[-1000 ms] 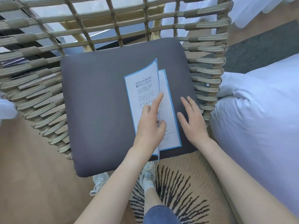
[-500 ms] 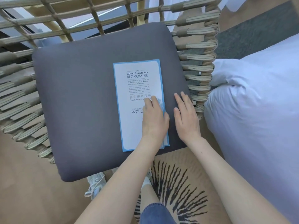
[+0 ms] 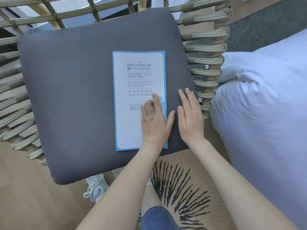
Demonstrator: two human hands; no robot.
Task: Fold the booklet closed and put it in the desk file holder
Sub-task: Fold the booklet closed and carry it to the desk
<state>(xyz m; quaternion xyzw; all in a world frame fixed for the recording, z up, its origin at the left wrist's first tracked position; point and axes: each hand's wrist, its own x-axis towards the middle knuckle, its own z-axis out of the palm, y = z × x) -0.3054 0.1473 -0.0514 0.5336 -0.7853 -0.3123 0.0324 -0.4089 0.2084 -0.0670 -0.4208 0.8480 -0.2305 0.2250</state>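
Observation:
A white booklet (image 3: 132, 80) with a blue border lies closed and flat on the grey seat cushion (image 3: 74, 97) of a woven chair. My left hand (image 3: 154, 123) rests on the booklet's lower right part, index finger stretched out and pressing near the right edge. My right hand (image 3: 191, 117) lies flat on the cushion just right of the booklet, fingers together, holding nothing. No desk file holder is in view.
The woven chair frame (image 3: 206, 60) wraps the cushion at the back, left and right. A white bed (image 3: 265, 105) stands close on the right. Below the cushion are a patterned rug (image 3: 182, 188), wooden floor and my shoe (image 3: 96, 186).
The raised cover page has been laid down, so the booklet is now closed flat. My left hand went down with it and presses on it. My right hand stayed beside it.

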